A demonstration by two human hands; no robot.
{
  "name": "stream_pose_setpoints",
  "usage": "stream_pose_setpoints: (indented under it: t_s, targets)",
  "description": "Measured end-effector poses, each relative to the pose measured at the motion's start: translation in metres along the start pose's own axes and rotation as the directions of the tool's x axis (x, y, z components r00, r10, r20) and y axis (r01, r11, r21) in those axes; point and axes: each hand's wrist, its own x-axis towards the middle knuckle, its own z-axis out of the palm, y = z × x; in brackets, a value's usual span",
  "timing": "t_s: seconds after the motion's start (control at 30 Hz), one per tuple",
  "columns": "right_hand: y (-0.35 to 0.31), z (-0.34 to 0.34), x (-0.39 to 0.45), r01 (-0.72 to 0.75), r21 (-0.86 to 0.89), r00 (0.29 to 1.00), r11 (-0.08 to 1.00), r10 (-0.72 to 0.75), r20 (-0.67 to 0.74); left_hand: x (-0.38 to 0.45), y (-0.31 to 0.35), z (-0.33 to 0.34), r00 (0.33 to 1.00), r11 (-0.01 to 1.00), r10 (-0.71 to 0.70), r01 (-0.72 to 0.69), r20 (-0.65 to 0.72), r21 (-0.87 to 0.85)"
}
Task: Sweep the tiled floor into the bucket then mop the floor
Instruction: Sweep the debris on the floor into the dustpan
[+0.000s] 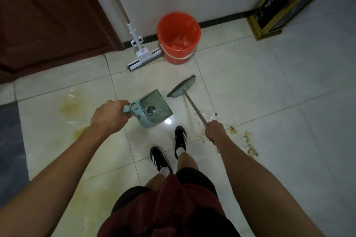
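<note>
My left hand (108,116) grips the handle of a pale teal dustpan (155,108), held low over the tiles with its pan facing the broom. My right hand (214,131) grips the thin shaft of a teal broom (182,87) whose head sits on the floor just right of the dustpan. Crumbly litter (248,144) lies scattered on the tiles to the right of my right hand. An orange bucket (178,37) lined with an orange bag stands by the wall. A white squeeze mop (143,55) leans against the wall left of the bucket.
Yellowish stains (68,107) mark the tiles at left. A dark red door (52,17) fills the upper left. A wooden-framed cabinet (277,4) stands at the upper right. My feet in black shoes (180,137) stand just behind the dustpan.
</note>
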Motion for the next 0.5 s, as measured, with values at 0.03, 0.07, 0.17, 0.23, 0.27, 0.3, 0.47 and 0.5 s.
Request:
stream_pose_setpoints:
  t_s: [0.03,0.07,0.17,0.23,0.27,0.3,0.47,0.5]
  targets:
    - [0.007,-0.001,-0.005,-0.020,0.019,1.000,1.000,0.020,-0.008,0.000,0.003,0.002,1.000,1.000,0.020,-0.020,0.000,0.010]
    - [0.015,-0.001,-0.011,-0.042,0.036,0.999,0.998,0.042,-0.019,-0.001,0.006,0.004,0.999,0.999,0.041,-0.041,0.003,0.022]
    - [0.039,0.003,-0.031,-0.104,0.055,0.994,0.993,0.106,-0.039,-0.001,0.014,0.010,0.995,0.993,0.104,-0.104,0.011,0.050]
    - [0.058,0.006,-0.041,-0.171,0.093,0.984,0.981,0.175,-0.037,-0.001,0.021,0.013,0.990,0.988,0.141,-0.142,0.015,0.062]
    - [0.069,0.007,-0.047,-0.203,0.128,0.978,0.971,0.207,-0.017,-0.001,0.025,0.014,0.987,0.985,0.159,-0.160,0.018,0.068]
    - [0.081,0.008,-0.052,-0.217,0.158,0.976,0.963,0.219,0.002,-0.001,0.030,0.015,0.984,0.982,0.176,-0.177,0.019,0.071]
    - [0.129,0.009,-0.083,-0.267,0.236,0.962,0.934,0.273,0.009,0.003,0.063,0.018,0.963,0.960,0.263,-0.267,0.051,0.085]
    - [0.133,0.009,-0.087,-0.274,0.253,0.958,0.928,0.287,-0.012,0.004,0.071,0.019,0.958,0.954,0.280,-0.284,0.062,0.090]
